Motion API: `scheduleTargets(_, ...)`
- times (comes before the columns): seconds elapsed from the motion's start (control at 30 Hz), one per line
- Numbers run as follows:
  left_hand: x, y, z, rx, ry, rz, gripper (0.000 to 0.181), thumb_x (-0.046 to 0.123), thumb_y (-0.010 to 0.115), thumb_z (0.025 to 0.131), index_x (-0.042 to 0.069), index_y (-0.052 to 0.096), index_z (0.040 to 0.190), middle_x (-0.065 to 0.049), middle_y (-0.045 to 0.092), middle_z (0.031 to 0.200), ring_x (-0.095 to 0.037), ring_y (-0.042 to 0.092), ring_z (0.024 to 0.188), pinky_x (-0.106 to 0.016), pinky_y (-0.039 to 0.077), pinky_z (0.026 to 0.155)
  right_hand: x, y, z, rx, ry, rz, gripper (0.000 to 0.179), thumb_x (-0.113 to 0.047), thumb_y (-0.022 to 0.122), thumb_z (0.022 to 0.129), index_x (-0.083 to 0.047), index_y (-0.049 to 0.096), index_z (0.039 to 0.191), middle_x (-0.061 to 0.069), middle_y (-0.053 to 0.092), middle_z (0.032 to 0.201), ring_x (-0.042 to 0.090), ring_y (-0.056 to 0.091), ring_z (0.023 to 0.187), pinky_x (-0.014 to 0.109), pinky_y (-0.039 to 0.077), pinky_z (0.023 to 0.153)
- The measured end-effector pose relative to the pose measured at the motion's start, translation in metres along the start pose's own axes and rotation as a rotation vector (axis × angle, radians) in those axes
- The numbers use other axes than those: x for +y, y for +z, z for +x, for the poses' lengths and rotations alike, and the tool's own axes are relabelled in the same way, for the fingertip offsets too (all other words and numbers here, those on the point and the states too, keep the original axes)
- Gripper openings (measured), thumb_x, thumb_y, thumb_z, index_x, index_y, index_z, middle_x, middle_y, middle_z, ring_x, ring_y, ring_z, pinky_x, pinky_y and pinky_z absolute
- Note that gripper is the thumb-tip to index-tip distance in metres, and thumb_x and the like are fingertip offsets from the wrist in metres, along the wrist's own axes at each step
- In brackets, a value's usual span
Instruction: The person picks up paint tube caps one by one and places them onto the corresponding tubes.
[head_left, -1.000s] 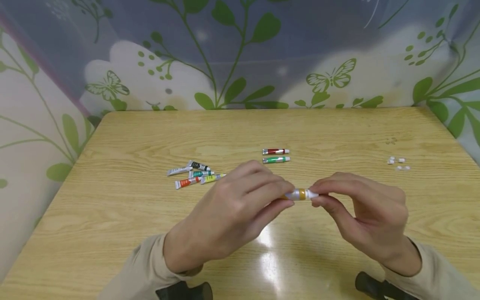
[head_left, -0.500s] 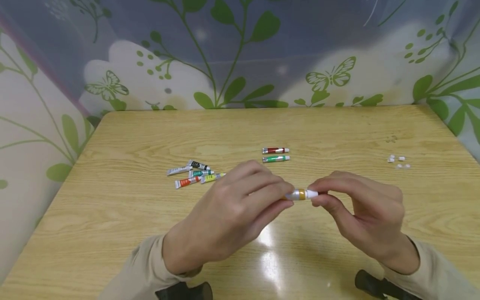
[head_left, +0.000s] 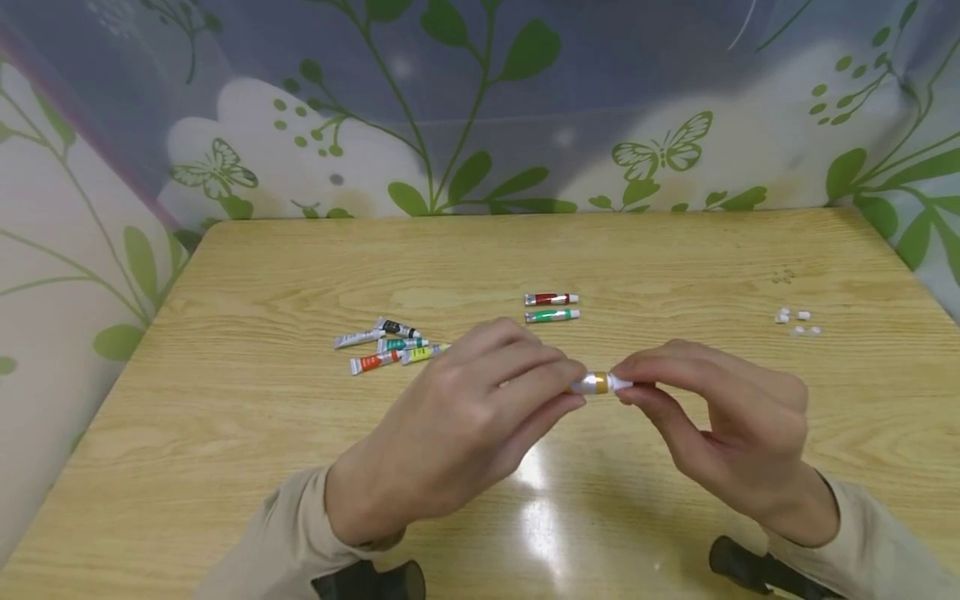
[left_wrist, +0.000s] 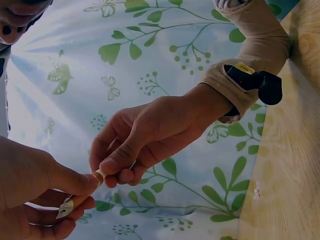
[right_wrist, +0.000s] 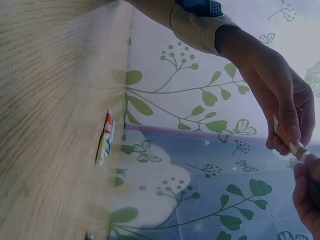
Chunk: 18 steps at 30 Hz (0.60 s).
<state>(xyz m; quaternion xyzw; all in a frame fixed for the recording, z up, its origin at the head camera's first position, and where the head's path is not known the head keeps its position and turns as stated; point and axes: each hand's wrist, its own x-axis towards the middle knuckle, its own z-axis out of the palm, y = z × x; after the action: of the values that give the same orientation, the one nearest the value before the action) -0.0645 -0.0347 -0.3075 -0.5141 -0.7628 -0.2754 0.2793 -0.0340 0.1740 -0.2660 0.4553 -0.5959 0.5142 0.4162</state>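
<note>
Left hand point(head_left: 459, 421) gripping an ochre-banded tube point(head_left: 596, 383), right hand point(head_left: 738, 425) pinching its white end point(head_left: 621, 382); beyond, 1 red tube point(head_left: 551, 299) and 1 green tube point(head_left: 552, 316) lie parallel on the tabletop point(head_left: 225, 417).

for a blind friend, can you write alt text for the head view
A person's left hand holds a small tube with an ochre band while the right hand pinches its white end above a wooden table. Farther back, a red tube and a green tube lie side by side, with five more tubes at left and small white pieces at right.
</note>
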Motion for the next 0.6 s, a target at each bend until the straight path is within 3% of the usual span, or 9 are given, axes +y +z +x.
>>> scheduleTargets(0.17,-0.0016,-0.0027,0.0022,0.003,0.001,-0.011,0.033,0.025,0.063,0.095,0.022,0.063,0.127,0.010,0.063,0.122,-0.012,0.056,0.108,-0.030,0.044,0.097,0.0009,0.0012,0.0003,0.017,-0.032,-0.015,0.018,-0.001,0.074,0.083,0.014,0.066,0.079,0.021,0.068,0.074,0.025,0.067,0.066,0.024,0.055,0.071)
scheduleTargets(0.4,-0.0028,-0.0036,-0.0017,0.010,0.003,-0.007,0.038,0.025,0.063,0.095,0.025,0.058,0.133,0.014,0.059,0.127,-0.011,0.055,0.110,-0.036,0.043,0.098,0.0013,0.0004,0.0013,0.014,-0.003,0.064,0.018,0.002,0.074,0.082,0.016,0.064,0.079,0.023,0.068,0.076,0.026,0.067,0.069,0.024,0.055,0.072)
scheduleTargets(0.6,-0.0025,0.0010,-0.0044,0.005,0.002,-0.015,0.039,0.026,0.063,0.095,0.027,0.057,0.134,0.014,0.059,0.127,-0.011,0.054,0.111,-0.037,0.043,0.098,0.0007,-0.0002,-0.0002,0.015,0.008,0.051,0.019,0.000,0.075,0.081,0.016,0.065,0.078,0.022,0.068,0.075,0.025,0.066,0.068,0.023,0.054,0.072)
